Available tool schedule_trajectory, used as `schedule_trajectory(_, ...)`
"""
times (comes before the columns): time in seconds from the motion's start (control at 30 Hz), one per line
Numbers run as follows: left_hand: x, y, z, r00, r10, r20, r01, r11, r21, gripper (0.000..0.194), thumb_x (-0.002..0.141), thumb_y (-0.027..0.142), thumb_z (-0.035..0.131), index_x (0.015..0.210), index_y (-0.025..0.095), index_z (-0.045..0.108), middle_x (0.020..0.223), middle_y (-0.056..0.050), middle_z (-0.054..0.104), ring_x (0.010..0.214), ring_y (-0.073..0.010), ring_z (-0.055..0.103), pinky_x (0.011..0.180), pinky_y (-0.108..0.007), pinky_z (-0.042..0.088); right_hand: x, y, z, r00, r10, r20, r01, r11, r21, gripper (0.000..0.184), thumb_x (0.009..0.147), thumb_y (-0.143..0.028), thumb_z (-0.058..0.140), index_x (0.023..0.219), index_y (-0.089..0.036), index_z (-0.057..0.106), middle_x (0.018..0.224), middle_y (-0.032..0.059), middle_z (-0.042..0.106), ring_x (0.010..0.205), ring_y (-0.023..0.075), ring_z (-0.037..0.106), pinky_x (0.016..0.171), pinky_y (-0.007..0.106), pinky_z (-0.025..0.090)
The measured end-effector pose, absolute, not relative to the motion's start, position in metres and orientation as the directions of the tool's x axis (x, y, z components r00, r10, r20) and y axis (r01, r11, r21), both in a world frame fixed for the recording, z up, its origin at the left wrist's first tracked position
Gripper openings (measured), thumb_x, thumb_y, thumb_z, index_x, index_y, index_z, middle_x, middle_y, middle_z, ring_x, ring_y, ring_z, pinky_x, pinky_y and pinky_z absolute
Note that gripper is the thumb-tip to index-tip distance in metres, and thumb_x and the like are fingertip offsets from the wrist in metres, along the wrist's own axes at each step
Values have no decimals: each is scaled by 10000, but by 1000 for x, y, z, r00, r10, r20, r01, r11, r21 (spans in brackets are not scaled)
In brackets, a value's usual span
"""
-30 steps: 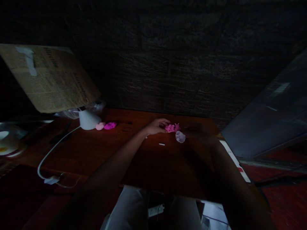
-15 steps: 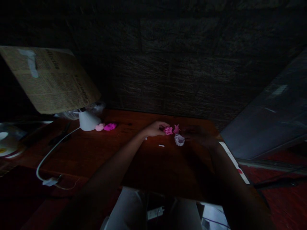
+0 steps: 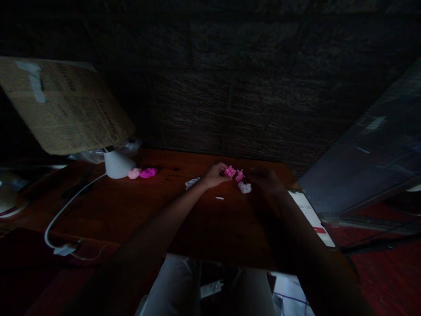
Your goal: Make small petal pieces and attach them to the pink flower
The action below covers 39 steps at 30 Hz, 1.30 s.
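My left hand (image 3: 215, 175) is closed around the edge of a pink, flower-shaped piece (image 3: 230, 171) with a bumpy, petal-like surface, held over the brown wooden table. Just right of it is a small pink figure (image 3: 240, 176) with two ear-like points on top. A whitish, crumpled cup-like piece (image 3: 244, 188) sits below that figure. My right hand (image 3: 263, 177) is in deep shadow to the right of the figure. Its fingers are too dark to make out, and whether it touches the figure I cannot tell. A small white stick-like piece (image 3: 219, 198) lies nearer to me.
Left on the table (image 3: 204, 228) stands a lamp (image 3: 119, 165) with a newsprint shade; its white cable (image 3: 62, 210) loops over the front edge. Beside its base lie a pale pink lump (image 3: 134, 173) and a magenta lump (image 3: 148, 173). A lit phone (image 3: 312, 217) lies at the right edge.
My left hand has lifted and turned the pink flower-shaped piece slightly. A pale crumpled piece left of that wrist now shows more. The whitish cup-like piece appears tipped differently. The view has shifted a little.
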State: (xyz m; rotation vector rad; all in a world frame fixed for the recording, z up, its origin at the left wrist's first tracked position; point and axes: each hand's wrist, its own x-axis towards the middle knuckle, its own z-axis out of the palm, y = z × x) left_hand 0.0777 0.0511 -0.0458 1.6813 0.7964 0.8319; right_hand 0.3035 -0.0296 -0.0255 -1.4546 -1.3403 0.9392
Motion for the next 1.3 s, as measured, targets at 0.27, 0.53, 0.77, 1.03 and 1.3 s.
schedule_trajectory(0.27,79,43,-38,574,806,143,79,-228,970,378,641,43,813,974,126,656,937,-35,732,831,-128,661,835,-273,500,292,-24,-35,91,992,86,266,59,-962,611,539,-537,874,1010,-175,728,955,104,790,849,271,741,773,403,600)
schedule_trajectory(0.53,78,47,-40,606,781,150,50,-225,973,275,688,65,794,923,111,659,893,-29,735,816,-126,670,814,-268,498,293,-17,-40,98,991,93,232,68,-970,579,540,-500,887,999,-177,746,967,106,801,874,298,751,788,424,608)
schedule_trajectory(0.77,81,40,-41,596,779,196,79,-299,951,297,706,137,824,949,128,654,908,-26,734,837,-136,670,820,-277,493,296,-17,-44,101,991,84,211,61,-976,537,540,-468,905,968,-177,758,953,100,807,883,297,755,806,420,607)
schedule_trajectory(1.03,76,42,-37,649,739,181,116,-331,937,382,683,61,816,1018,122,644,955,-40,740,850,-133,672,841,-288,507,295,-18,-43,100,993,66,207,44,-977,575,533,-492,904,986,-173,754,909,93,801,839,282,753,803,419,596)
schedule_trajectory(1.3,75,44,-38,632,753,180,143,-342,929,402,704,57,807,1062,123,637,997,-65,743,863,-132,675,859,-309,518,299,-22,-33,97,994,54,261,27,-965,467,584,-540,868,869,-182,773,927,95,800,860,269,742,775,360,589)
